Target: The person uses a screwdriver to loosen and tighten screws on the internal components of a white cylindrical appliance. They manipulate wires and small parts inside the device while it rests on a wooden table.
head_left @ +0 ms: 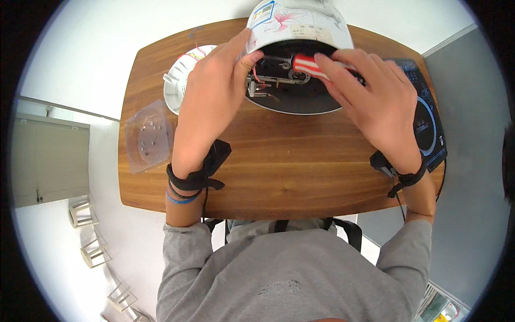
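At the far side of the table, an appliance like a rice cooker point(287, 27), white with pink flowers, lies on its side. Its open, dark inside faces me, with metal parts and thin wires point(259, 86) showing. My left hand point(214, 88) grips its left edge, thumb at the rim of the opening. In my right hand point(378, 94) is a screwdriver point(308, 65) with a red-and-white handle, pointed leftward into the opening. What its tip touches is hidden. Left of the cooker, partly behind my left hand, sits a round white plastic cover point(174, 80) with red and yellow wires.
A clear plastic tray point(135, 131) with several small screws rests on the table's left side. On the right lies a black induction cooktop point(432, 129), its cable hanging over the edge. The wooden table point(284, 177) has a curved near edge by my body. A grey partition point(472, 134) stands to the right.
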A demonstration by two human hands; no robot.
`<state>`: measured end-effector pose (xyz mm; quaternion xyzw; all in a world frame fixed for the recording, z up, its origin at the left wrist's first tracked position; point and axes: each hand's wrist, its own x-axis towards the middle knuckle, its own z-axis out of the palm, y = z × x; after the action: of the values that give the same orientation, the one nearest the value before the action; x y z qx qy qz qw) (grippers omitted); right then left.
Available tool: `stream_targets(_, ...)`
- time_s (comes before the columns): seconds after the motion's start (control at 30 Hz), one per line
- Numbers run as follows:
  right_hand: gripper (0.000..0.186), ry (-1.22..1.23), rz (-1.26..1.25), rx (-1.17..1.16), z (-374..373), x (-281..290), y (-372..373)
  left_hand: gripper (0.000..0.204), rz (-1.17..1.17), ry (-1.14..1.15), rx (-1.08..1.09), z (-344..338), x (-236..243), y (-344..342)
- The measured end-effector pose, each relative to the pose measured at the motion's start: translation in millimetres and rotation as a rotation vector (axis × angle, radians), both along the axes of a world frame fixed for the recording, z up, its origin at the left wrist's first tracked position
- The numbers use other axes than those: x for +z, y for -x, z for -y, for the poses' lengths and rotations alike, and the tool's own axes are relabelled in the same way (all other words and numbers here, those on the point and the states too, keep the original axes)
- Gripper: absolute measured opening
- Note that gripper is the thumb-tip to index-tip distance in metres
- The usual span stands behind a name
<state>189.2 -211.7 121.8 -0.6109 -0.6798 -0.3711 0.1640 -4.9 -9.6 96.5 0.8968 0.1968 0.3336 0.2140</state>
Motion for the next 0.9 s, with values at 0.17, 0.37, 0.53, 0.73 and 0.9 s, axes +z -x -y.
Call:
stream_targets(0.17, 0.040, -0.011, -0.046, 0.011, -16.6, 4.6, -15.2, 0.044, 0.016, 0.061, 0.040, -17.0, 1.1, -16.0)
stream_targets(0.37, 0.042, 0.005, -0.185, 0.022, -29.7, 3.5, -13.0, 0.047, 0.104, 0.216, -0.152, -42.7, -13.8, -24.8)
stream_targets(0.53, 0.041, 0.030, -0.187, 0.046, -39.5, 9.3, -27.0, 0.058, -0.059, 0.410, -0.331, -57.3, -10.1, -9.7)
stream_targets(0.73, 0.041, 0.083, -0.151, 0.054, -39.7, 2.6, -22.7, 0.071, -0.030, 0.273, -0.209, -27.5, -16.8, -24.3)
stream_targets(0.9, 0.040, 0.092, -0.119, 0.040, -42.2, -4.8, -22.7, 0.074, -0.109, 0.160, -0.120, -31.1, -27.1, -30.8)
